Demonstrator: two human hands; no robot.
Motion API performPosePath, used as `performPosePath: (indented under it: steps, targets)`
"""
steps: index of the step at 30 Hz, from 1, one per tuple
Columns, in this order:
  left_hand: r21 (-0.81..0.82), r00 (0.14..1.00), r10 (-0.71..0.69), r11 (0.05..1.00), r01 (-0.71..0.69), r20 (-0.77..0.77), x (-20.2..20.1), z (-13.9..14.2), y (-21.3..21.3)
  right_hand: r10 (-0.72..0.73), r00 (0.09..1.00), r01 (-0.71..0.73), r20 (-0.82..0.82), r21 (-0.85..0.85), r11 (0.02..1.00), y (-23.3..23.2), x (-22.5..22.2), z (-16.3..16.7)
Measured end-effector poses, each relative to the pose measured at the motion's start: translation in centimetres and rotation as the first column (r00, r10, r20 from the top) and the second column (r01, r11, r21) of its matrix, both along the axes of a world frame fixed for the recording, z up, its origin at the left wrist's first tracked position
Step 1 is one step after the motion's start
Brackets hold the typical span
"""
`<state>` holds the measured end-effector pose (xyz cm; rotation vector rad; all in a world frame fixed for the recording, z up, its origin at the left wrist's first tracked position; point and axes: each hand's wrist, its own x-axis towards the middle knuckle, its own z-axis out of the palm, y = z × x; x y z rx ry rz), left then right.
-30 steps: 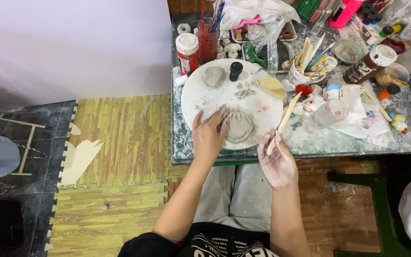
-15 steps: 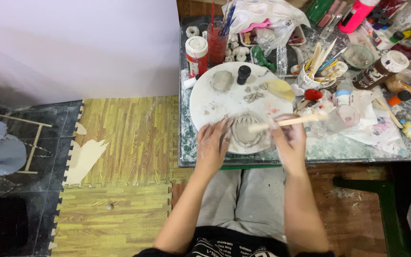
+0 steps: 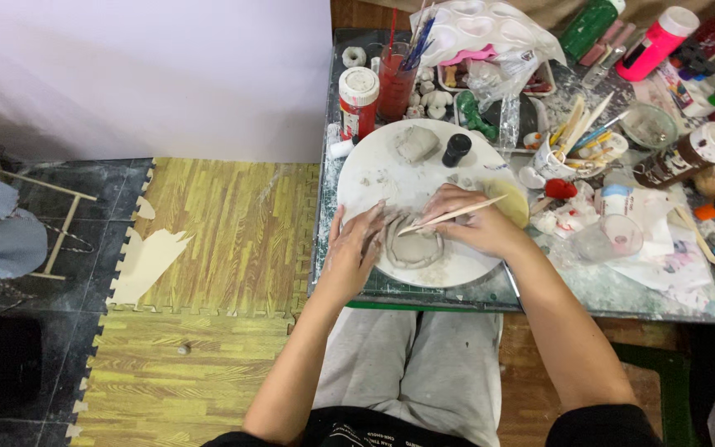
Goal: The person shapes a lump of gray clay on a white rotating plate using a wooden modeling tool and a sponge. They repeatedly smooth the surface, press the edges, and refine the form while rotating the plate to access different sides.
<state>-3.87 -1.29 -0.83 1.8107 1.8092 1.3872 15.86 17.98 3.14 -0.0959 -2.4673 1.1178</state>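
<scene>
Off the table's left edge: yellow foam floor mats point(image 3: 208, 248) and a white wall point(image 3: 142, 74). Near the table's point(image 3: 639, 290) back-left corner, a white-capped red paint jar point(image 3: 358, 101), and just beside it a red cup of brushes point(image 3: 396, 79). On the table's left part, reaching almost to the front edge, a round white board point(image 3: 382, 174) dusted with clay.

Left hand point(image 3: 353, 252) flat on the board's front-left part, fingers together and stretched, fingertips touching the left rim of the clay piece point(image 3: 414, 247); holding nothing. Clay piece: grey, shallow, wavy-edged, lying on the front half of the board, between the two hands. At the board's back edge, a grey clay lump point(image 3: 417, 142), and right of it a small black cap point(image 3: 457, 149).

Right hand point(image 3: 473, 222) resting at the clay piece's right rim, fingers closed around a thin wooden modelling stick point(image 3: 450, 217); stick nearly level, pointed end down-left over the piece's top edge, other end up-right over a yellow sponge point(image 3: 512, 201) at the board's right edge.

Further right, mid-table: a white cup of wooden tools point(image 3: 568, 157), then a clear plastic cup point(image 3: 602, 240) toward the front. Along the back edge, a plastic-wrapped white palette point(image 3: 490, 29), a green bottle point(image 3: 592, 25) and a pink bottle point(image 3: 664, 37). Toward the right edge, a brown paint bottle point(image 3: 688, 157) lying on its side.
</scene>
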Motion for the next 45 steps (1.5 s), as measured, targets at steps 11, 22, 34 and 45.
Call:
performPosePath:
  steps: [11,22,34,45]
  targets:
    - [-0.007,0.993,0.053,0.999,-0.052,0.102,1.9,-0.6,-1.7,0.016,1.0,-0.015,0.006,-0.096,0.995,0.1,-1.7,-0.6]
    - [0.011,0.998,0.064,0.998,-0.063,-0.024,2.4,-1.3,-2.0,0.01,0.994,-0.027,-0.112,-0.154,0.988,1.1,-1.4,-2.0]
    - [-0.022,0.997,0.058,0.998,-0.059,-0.045,1.9,-1.7,-1.9,0.058,0.998,-0.059,-0.007,-0.151,0.987,1.3,-1.5,-2.0]
    - [-0.042,0.998,0.047,0.998,-0.049,-0.033,1.8,-1.2,-2.0,-0.09,0.985,0.075,-0.145,-0.108,0.991,1.2,-1.0,-3.1]
